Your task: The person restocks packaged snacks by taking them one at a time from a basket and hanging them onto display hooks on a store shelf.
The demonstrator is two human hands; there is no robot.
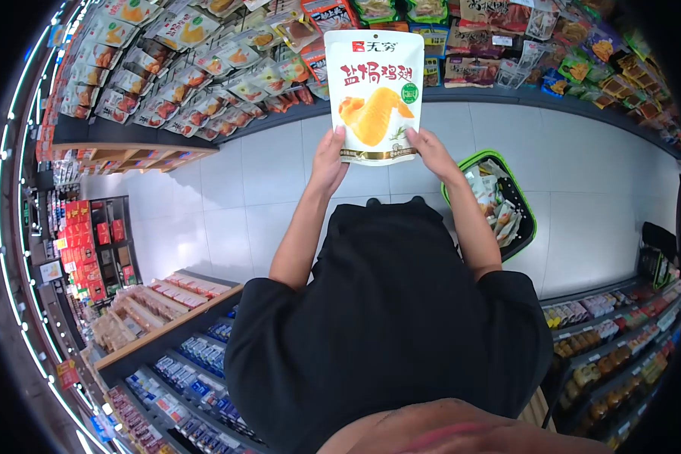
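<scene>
Between my two hands I hold up a white snack pouch point(377, 98) with a picture of a golden chicken wing and red and black lettering; its front faces me. My left hand point(329, 159) grips the lower left edge, thumb on the front. At the lower right edge, my right hand point(433, 151) pinches the pouch the same way. The fingers behind it are mostly hidden. On the floor by my right forearm stands a black shopping basket with a green rim point(533, 219), with several snack packets point(494, 198) inside.
Ahead, a curved shelf displays rows of similar white pouches point(181, 30) and other bagged snacks point(477, 38). Grey floor tiles point(280, 151) lie between the shelves. Behind me on the left is a shelf of blue packs point(197, 352); another shelf point(605, 333) stands behind right.
</scene>
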